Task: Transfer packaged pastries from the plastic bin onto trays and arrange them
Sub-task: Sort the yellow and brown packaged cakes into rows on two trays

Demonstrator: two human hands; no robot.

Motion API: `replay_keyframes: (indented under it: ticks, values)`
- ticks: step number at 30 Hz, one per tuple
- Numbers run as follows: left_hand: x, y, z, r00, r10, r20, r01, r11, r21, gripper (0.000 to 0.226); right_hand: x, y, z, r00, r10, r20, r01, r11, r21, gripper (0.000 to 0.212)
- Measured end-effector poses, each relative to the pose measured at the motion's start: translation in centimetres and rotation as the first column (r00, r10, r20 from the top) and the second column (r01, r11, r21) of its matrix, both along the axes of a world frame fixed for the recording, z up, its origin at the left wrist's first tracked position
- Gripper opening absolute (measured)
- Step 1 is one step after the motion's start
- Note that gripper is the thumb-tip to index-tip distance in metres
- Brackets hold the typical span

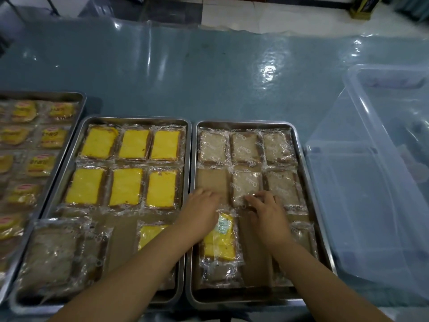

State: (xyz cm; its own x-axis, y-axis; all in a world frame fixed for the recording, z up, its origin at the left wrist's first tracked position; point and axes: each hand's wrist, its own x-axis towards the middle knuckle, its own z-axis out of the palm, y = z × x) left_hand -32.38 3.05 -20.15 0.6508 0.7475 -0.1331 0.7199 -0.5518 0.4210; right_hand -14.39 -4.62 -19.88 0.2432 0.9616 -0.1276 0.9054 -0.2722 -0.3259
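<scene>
Reaching out from the bottom edge, two bare arms stretch over the metal trays. The left hand (199,212) lies flat on the right tray (308,159), palm down, fingers spread a little. It rests on the top end of a yellow pastry pack (219,238), and its fingertips touch a bare brown spot in the middle row. It does not look like it grips anything. The right hand (267,214) is just beside it. Its fingers are bent and press on the near edge of a pale pastry pack (246,187) in the middle of that tray. I cannot tell if it pinches the wrapper or only pushes it.

Close to the person, the right tray also has a clear pack (218,273) below the yellow one and one more pack (301,235) half hidden by the right arm. Farther back sit another pale pack (282,187) and a far row of three pale packs (243,147).

The middle tray (137,120) touches the right tray side by side. Near its front lie a big brownish pack (48,254) and a yellow one (151,233) partly under the left arm. Behind them are two rows of three yellow cakes (130,166).

At the far left, a third tray (79,98) holds small yellow packs with red labels (39,140).

At the right stands the clear plastic bin (362,126), next to the right tray. It is too blurry to see what is inside. Everything sits on a shiny blue table cover (209,73).
</scene>
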Motion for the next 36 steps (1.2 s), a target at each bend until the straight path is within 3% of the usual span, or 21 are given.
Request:
replay_keyframes:
  ticks: [4,7,11,14,20,26,28,30,31,33,36]
  values:
    - [-1.5,0.3,0.4,0.987,-0.123,-0.106,0.118,0.992,-0.046,0.038,0.0,0.1,0.4,1.000,0.016,-0.022,-0.016,1.000,-0.021,0.045]
    - [-1.7,-0.3,0.7,0.985,-0.134,-0.106,0.125,0.988,-0.093,0.042,-0.9,-0.9,1.0,0.996,0.034,-0.081,-0.028,0.996,0.082,0.033]
    - [-1.8,-1.3,1.5,0.998,-0.064,0.006,0.064,0.973,-0.221,0.047,-3.3,-2.6,1.2,0.904,-0.046,-0.426,0.060,0.998,0.021,0.035]
    - [-2.2,-1.7,2.2,0.987,0.037,0.156,0.021,0.936,-0.350,0.042,-4.5,-2.7,1.0,0.840,-0.110,-0.531,0.117,0.993,-0.021,0.045]
    - [-4.6,-1.2,4.7,0.849,0.315,0.424,-0.077,0.868,-0.491,0.047,-6.2,-1.0,3.7,0.615,-0.144,-0.775,0.152,0.986,-0.062,0.015]
    - [-11.6,0.6,6.7,0.677,0.535,0.506,-0.289,0.825,-0.486,0.051,-11.1,1.3,6.6,0.557,-0.172,-0.812,0.203,0.977,-0.068,0.011]
    - [-15.5,1.2,6.7,0.678,0.602,0.422,-0.462,0.795,-0.392,0.046,-13.3,1.9,7.0,0.529,-0.169,-0.831,0.240,0.970,-0.045,0.015]
    - [-19.9,1.0,5.8,0.845,0.522,0.119,-0.521,0.853,-0.039,0.040,-15.9,2.2,7.2,0.482,-0.171,-0.859,0.266,0.963,-0.042,0.012]
    - [-21.9,0.5,5.2,0.902,0.428,-0.064,-0.419,0.900,0.117,0.038,-17.2,2.3,7.2,0.461,-0.179,-0.869,0.274,0.960,-0.052,0.010]
    - [-24.9,-0.9,3.9,0.935,0.186,-0.302,-0.124,0.969,0.213,0.039,-19.8,2.4,6.9,0.436,-0.191,-0.879,0.269,0.960,-0.075,0.009]
    - [-27.7,-2.2,2.2,0.935,-0.076,-0.347,0.142,0.975,0.169,0.045,-23.1,2.1,6.1,0.456,-0.184,-0.871,0.242,0.967,-0.077,0.011]
